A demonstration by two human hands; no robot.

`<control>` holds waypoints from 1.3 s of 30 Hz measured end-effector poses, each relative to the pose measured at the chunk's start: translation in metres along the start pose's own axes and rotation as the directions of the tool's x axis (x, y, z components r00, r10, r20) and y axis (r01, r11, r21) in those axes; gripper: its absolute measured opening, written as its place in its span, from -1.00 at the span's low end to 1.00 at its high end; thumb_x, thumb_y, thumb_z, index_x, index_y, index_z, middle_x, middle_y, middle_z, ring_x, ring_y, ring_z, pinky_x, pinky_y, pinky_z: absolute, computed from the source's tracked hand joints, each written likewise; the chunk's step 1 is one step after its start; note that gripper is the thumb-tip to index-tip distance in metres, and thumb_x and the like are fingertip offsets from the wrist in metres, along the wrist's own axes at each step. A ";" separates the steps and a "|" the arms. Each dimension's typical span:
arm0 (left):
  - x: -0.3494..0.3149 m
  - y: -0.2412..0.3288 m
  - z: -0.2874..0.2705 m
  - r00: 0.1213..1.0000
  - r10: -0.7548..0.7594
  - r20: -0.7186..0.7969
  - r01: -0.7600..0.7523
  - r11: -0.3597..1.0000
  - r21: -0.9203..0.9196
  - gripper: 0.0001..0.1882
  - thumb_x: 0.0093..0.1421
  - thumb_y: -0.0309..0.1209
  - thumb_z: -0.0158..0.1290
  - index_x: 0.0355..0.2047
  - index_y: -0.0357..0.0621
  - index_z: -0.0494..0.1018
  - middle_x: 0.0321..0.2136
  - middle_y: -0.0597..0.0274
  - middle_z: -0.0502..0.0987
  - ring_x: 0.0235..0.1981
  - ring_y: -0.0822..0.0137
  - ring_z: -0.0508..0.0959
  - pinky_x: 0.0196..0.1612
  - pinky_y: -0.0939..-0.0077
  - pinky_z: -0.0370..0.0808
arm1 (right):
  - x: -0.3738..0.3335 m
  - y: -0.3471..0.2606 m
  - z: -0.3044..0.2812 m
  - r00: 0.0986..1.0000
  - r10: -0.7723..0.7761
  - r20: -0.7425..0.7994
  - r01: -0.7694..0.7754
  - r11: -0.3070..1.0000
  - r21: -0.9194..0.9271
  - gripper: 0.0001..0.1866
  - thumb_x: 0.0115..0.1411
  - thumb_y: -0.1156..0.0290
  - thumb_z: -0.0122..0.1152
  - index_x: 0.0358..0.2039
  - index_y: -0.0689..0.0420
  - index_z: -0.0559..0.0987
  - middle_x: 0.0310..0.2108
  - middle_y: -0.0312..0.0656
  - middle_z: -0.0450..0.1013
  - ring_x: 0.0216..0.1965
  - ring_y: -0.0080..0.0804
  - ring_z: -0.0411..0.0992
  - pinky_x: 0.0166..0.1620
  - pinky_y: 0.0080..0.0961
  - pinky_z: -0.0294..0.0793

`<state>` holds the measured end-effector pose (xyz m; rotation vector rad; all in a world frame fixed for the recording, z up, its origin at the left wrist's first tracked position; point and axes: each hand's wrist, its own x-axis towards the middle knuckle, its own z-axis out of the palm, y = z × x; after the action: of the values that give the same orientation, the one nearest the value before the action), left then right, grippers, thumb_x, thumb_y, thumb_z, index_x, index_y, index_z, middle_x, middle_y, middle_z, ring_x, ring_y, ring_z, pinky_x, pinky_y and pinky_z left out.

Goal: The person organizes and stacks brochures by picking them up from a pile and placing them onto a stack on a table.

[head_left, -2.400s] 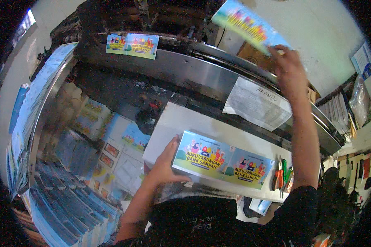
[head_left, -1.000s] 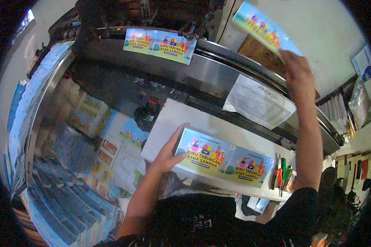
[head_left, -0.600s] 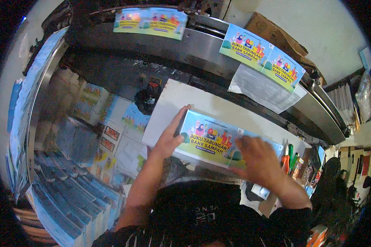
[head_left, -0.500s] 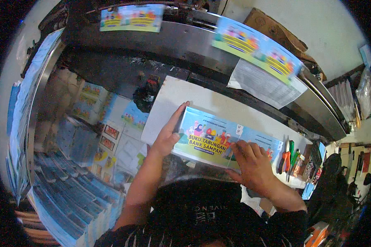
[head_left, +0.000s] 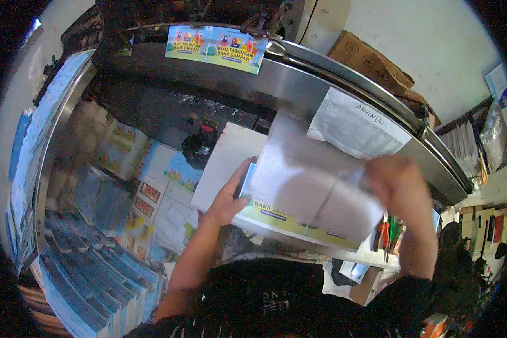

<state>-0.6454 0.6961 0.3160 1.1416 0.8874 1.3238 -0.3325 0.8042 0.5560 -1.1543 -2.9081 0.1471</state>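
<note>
A stack of colourful printed sheets (head_left: 276, 222) lies on a white board (head_left: 225, 152) in front of me. My left hand (head_left: 231, 194) rests at its left edge, thumb and fingers apart around the corner. Over most of the stack is a sheet with its blank white side up (head_left: 298, 174), blurred and apparently raised at the far side. At this sheet's right end is my right hand (head_left: 397, 183), motion-blurred, with its fingers curled in and seemingly gripping the edge. What lies beneath the white sheet is mostly hidden.
Pliers with red handles (head_left: 383, 234) lie right of the stack. Behind runs a curved metal bar (head_left: 298, 79) bearing a printed sheet (head_left: 217, 48) and a handwritten grey paper (head_left: 355, 127). Bundles of blue booklets (head_left: 96, 281) stand at lower left; cardboard (head_left: 369, 59) leans far right.
My right hand has moved from the printed sheet's middle up to the right, and a white side now covers the print. Only one of two printed sheets on the metal bar still shows.
</note>
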 end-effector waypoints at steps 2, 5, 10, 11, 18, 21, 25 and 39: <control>0.003 0.018 0.008 0.998 0.069 0.016 -0.069 0.996 0.049 -0.16 0.17 -0.32 0.05 0.38 -0.33 -0.07 0.37 -0.02 0.07 0.38 0.17 0.06 0.37 0.34 -0.06 | 0.032 0.025 -0.031 0.921 0.066 -0.383 -0.153 0.968 -0.201 -0.71 0.06 0.52 0.14 -0.15 0.20 0.55 -0.28 0.00 0.53 -0.27 0.01 0.51 -0.15 -0.21 0.51; 0.006 0.026 0.011 0.997 0.071 0.024 -0.072 0.995 0.062 -0.14 0.14 -0.42 0.08 0.38 -0.31 -0.08 0.36 -0.01 0.08 0.38 0.18 0.07 0.37 0.35 -0.05 | 0.080 0.060 -0.051 0.684 -0.212 -0.698 -0.157 0.892 -0.424 -0.65 0.11 0.51 0.08 -0.07 0.01 0.57 -0.18 -0.08 0.53 -0.15 -0.09 0.50 -0.16 -0.21 0.52; 0.011 0.019 0.015 0.997 0.062 0.039 -0.065 0.994 0.090 -0.16 0.15 -0.43 0.07 0.38 -0.29 -0.06 0.35 0.00 0.09 0.37 0.20 0.08 0.37 0.35 -0.04 | 0.095 0.125 0.024 0.930 -0.025 -0.367 -0.144 0.893 -0.425 -0.62 0.06 0.50 0.15 -0.05 0.03 0.58 -0.09 -0.09 0.49 -0.04 -0.12 0.45 -0.06 -0.20 0.50; 0.010 0.024 0.014 0.997 0.058 0.045 -0.061 0.996 0.071 -0.16 0.15 -0.43 0.09 0.38 -0.27 -0.05 0.34 0.01 0.11 0.36 0.19 0.09 0.37 0.34 -0.04 | 0.091 0.118 0.039 0.957 0.024 -0.290 -0.140 0.912 -0.385 -0.62 0.05 0.48 0.17 -0.06 0.05 0.58 -0.10 -0.08 0.48 -0.05 -0.10 0.45 -0.06 -0.18 0.50; -0.002 0.015 -0.002 0.993 0.098 0.059 -0.107 0.979 0.173 -0.17 0.16 -0.45 0.08 0.39 -0.26 -0.06 0.38 -0.01 0.02 0.40 0.17 0.00 0.39 0.31 -0.10 | -0.007 -0.022 0.068 0.987 0.031 0.160 -0.022 0.998 -0.056 -0.39 -0.05 0.07 0.39 -0.04 0.16 0.50 -0.10 -0.06 0.43 -0.06 -0.03 0.42 -0.10 -0.14 0.47; 0.004 0.011 0.001 0.986 0.135 0.099 -0.153 0.967 0.205 -0.15 0.16 -0.44 0.11 0.39 -0.24 -0.06 0.39 -0.03 -0.01 0.41 0.14 -0.01 0.40 0.32 -0.10 | -0.041 -0.070 0.079 0.975 -0.084 0.208 0.101 0.992 -0.076 -0.20 -0.14 -0.01 0.46 0.03 0.23 0.45 -0.03 -0.01 0.35 -0.04 0.02 0.37 -0.01 -0.14 0.42; 0.008 0.009 0.002 0.986 0.106 0.128 -0.130 0.971 0.203 -0.10 0.22 -0.18 0.11 0.40 -0.25 -0.11 0.41 0.03 -0.05 0.42 0.15 -0.07 0.40 0.28 -0.15 | -0.043 -0.072 0.089 0.981 -0.051 0.185 0.050 0.999 0.011 -0.18 -0.20 0.05 0.52 0.05 0.23 0.45 0.00 0.00 0.34 -0.02 0.00 0.35 0.01 -0.15 0.42; 0.008 0.000 0.001 0.980 0.164 0.111 -0.190 0.938 0.289 -0.04 0.22 0.00 0.10 0.42 -0.14 -0.14 0.38 -0.04 0.01 0.40 0.09 0.01 0.39 0.27 -0.07 | 0.021 0.065 -0.027 0.919 0.028 -0.394 -0.103 0.980 -0.171 -0.72 0.13 0.55 0.06 -0.13 0.30 0.55 -0.20 0.14 0.48 -0.15 0.11 0.44 -0.06 -0.20 0.43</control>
<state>-0.6435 0.7040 0.3174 1.5333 0.9611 1.3019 -0.3018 0.8676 0.5766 -1.1480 -2.5714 -0.3307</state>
